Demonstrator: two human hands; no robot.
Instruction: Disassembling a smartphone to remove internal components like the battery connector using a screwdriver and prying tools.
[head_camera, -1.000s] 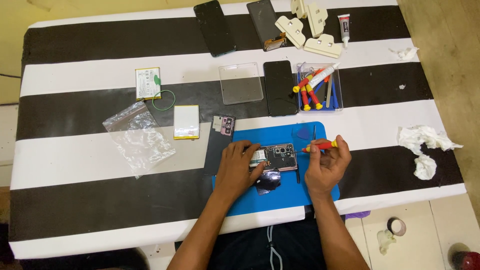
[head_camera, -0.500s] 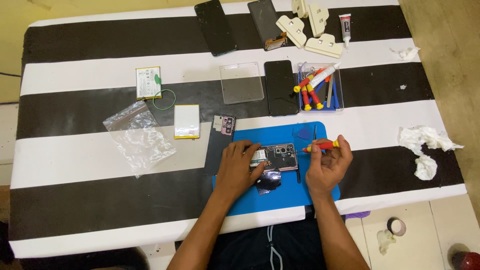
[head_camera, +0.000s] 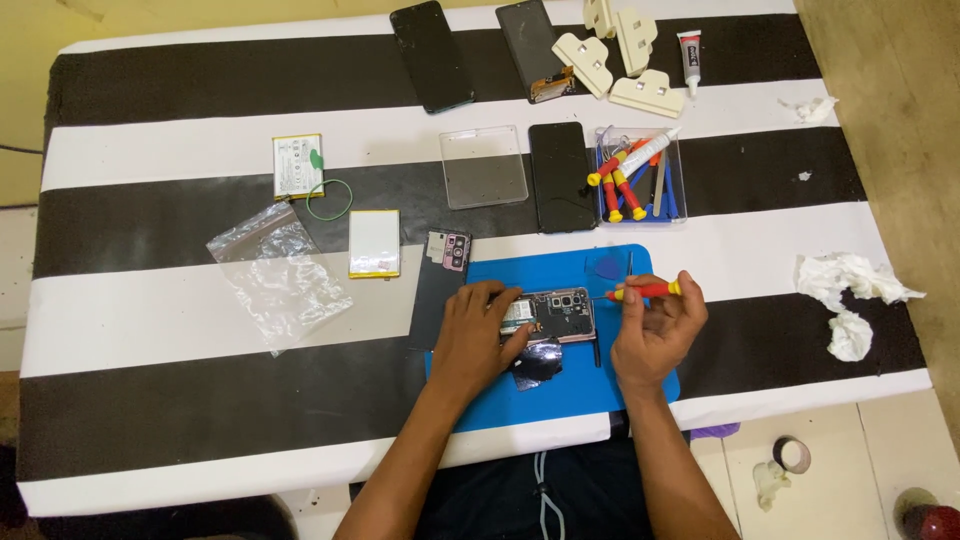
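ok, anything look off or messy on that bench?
Mostly tidy. Crumpled white tissues lie loose at the table's right edge, another scrap near the far corner. The opened phone sits on the blue mat, left hand steadying it, right hand holding a screwdriver.

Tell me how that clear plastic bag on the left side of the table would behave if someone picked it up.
The clear plastic bag looks crinkled and lies flat, so it would probably flop and sag when lifted. It appears empty, hence likely very light. Its glossy film suggests that it may slide easily on the striped tablecloth if pushed.
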